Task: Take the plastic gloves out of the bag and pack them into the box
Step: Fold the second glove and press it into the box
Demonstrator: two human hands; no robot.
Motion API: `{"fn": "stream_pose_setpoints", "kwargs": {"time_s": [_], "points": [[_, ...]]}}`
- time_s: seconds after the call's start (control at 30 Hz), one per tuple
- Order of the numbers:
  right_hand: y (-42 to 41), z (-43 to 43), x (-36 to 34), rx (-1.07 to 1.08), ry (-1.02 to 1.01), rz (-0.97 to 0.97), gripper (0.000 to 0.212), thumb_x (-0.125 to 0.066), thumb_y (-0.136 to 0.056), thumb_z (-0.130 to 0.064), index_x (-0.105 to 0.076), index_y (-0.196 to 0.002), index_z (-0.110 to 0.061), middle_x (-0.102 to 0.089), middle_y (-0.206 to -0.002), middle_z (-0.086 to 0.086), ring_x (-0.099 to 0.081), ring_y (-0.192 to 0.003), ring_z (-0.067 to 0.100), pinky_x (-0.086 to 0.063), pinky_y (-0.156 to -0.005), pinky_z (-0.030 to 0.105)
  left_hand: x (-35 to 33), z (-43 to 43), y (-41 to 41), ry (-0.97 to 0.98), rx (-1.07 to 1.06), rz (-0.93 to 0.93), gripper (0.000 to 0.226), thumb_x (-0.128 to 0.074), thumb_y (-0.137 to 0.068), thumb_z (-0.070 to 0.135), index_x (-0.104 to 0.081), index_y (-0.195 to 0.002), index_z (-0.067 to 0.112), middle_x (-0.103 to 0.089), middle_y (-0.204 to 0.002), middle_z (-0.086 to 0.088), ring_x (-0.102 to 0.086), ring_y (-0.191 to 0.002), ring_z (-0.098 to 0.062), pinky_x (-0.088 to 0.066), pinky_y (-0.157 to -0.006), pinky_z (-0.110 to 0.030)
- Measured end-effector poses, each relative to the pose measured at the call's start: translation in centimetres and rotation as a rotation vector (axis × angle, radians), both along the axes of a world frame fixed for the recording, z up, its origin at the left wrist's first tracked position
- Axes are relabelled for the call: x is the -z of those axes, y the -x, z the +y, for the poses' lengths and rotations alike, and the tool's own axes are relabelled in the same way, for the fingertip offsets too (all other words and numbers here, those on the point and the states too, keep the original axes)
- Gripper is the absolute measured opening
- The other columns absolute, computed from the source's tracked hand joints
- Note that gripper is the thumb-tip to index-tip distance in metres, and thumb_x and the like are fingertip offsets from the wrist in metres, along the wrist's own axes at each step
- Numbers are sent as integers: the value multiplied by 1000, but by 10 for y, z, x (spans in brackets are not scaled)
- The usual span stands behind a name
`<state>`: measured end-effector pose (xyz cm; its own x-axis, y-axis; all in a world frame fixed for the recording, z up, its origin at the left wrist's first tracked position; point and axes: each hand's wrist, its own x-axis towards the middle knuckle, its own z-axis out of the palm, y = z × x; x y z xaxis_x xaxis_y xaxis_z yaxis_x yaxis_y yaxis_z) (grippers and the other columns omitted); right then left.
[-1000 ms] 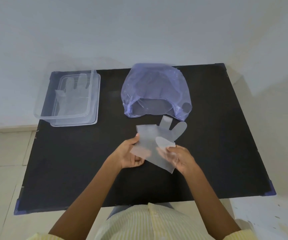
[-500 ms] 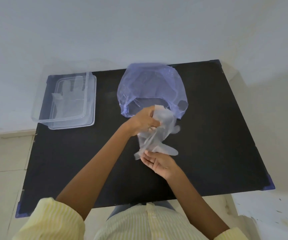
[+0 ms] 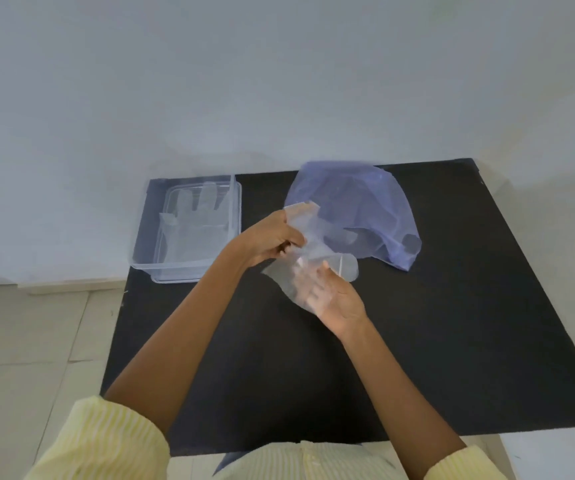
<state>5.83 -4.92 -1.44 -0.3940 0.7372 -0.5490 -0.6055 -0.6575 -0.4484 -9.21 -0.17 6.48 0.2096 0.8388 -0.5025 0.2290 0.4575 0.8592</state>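
Above the table (image 3: 452, 323), between the box (image 3: 142, 244) and the bag (image 3: 365, 202), the left hand (image 3: 270, 240) has its grip pinched on a limp plastic glove (image 3: 345, 269) draped over the right hand (image 3: 338, 303), whose grip lies flat and apart, so the slick film could slip free or crumple before reaching the box.

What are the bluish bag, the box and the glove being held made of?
The bag looks like thin, soft plastic film, translucent violet-blue and faintly glossy; it slumps and wrinkles. The box looks like rigid clear plastic with a smooth finish; its walls stand straight and the packed glove shows through them. The held glove is very thin, cloudy, near-colourless film, probably polyethylene; it crumples limply.
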Motion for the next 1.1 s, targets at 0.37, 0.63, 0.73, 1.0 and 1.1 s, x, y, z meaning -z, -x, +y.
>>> {"fn": "stream_pose_setpoints", "kwargs": {"time_s": [0.37, 0.63, 0.73, 1.0, 1.1], "points": [[131, 67, -68, 47, -559, -320, 38, -49, -89, 15, -56, -112, -14, -72, -95, 6, -72, -77, 12, -59, -72, 31, -41, 19, 152, -445, -157, -197, 92, -46, -74, -19, -24, -147, 33, -50, -56, 12, -39, -51, -3, -42, -52, -13], [208, 85, -39, -295, -488, -855, 58, -49, -83, 16, -42, -132, -13, -66, -116, 16, -64, -97, 28, -58, -73, 42, 33, 21, 223, -130, -514, -43, 61, -50, -70, -16, -49, -123, 15, -48, -94, -11, -47, -79, -24, -46, -45, -17], [219, 93, -34, -383, -513, -1033, 48, -49, -86, 9, -43, -129, -11, -63, -117, 12, -57, -88, 17, -50, -53, 14, 48, 20, 230, -79, -509, 67, 68, -48, -65, -11, -43, -130, 9, -47, -79, -7, -42, -64, -20, -38, -50, -25], [232, 87, -15, -516, -484, -1205, 53, -38, -86, 13, -33, -134, -8, -59, -119, 16, -56, -96, 23, -42, -66, 20, 91, 34, 229, 1, -444, 343, 61, -54, -84, -2, -35, -140, 11, -56, -123, -19, -56, -113, -35, -47, -95, -44], [232, 78, -9, -558, -456, -1245, 62, -44, -87, 10, -22, -142, -8, -59, -117, 19, -59, -97, 28, -42, -67, 24, 94, 36, 225, 64, -444, 423, 64, -54, -84, 3, -29, -143, 10, -52, -131, -22, -53, -117, -38, -47, -100, -47]]}}
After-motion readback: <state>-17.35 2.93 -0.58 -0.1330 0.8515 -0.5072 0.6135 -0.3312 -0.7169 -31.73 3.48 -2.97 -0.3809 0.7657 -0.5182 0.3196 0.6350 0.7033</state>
